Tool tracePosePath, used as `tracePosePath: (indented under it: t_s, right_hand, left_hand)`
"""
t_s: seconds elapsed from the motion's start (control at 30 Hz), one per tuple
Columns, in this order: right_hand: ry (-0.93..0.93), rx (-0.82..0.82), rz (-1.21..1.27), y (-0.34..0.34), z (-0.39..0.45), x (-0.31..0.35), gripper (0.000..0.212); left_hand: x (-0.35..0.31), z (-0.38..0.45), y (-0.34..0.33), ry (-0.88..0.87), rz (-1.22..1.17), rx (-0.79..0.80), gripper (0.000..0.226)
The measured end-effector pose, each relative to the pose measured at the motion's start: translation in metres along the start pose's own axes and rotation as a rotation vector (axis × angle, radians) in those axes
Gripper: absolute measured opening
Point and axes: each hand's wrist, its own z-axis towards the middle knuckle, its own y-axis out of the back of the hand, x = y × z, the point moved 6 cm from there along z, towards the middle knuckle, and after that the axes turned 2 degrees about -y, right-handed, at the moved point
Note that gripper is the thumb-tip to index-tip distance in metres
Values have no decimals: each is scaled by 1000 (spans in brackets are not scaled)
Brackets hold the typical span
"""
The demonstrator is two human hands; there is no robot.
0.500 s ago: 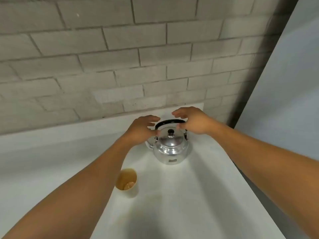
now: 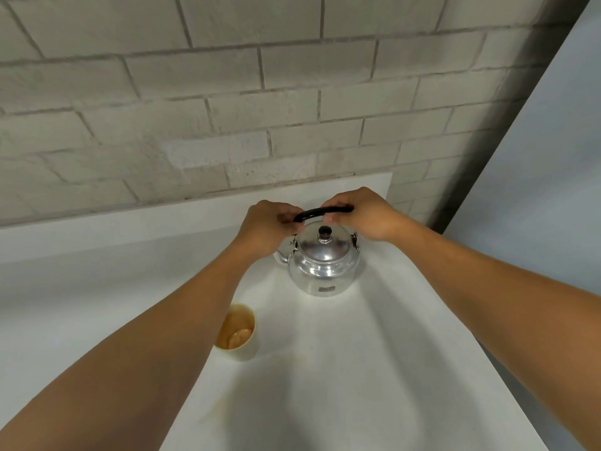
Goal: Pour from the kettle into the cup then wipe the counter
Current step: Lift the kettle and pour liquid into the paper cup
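Note:
A shiny metal kettle with a black knob on its lid stands on the white counter near the back wall. Its black handle arches upright over the lid. My left hand grips the handle's left end and my right hand grips its right end. The spout points left, partly hidden behind my left wrist. A cream cup with a brown-stained inside stands in front and to the left of the kettle, partly covered by my left forearm.
A grey brick wall runs along the back of the counter. The counter's right edge drops off beside a pale grey panel. Faint brownish stains mark the counter below the cup.
Both hands, open and hovering over the kettle before, have closed on the two ends of its handle. The kettle and the cup stand where they were.

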Motion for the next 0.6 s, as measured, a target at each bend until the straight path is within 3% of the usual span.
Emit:
tracePosePath:
  t_s: [0.37,0.6]
  right_hand:
    - [34,-113,175,1,-19,13,11]
    - [119,-198,230,18,-42,47,9]
  left_hand:
    - [-21,-8,10,-24,-53,43,27]
    - [-41,-45,54,-104,-178,49,39]
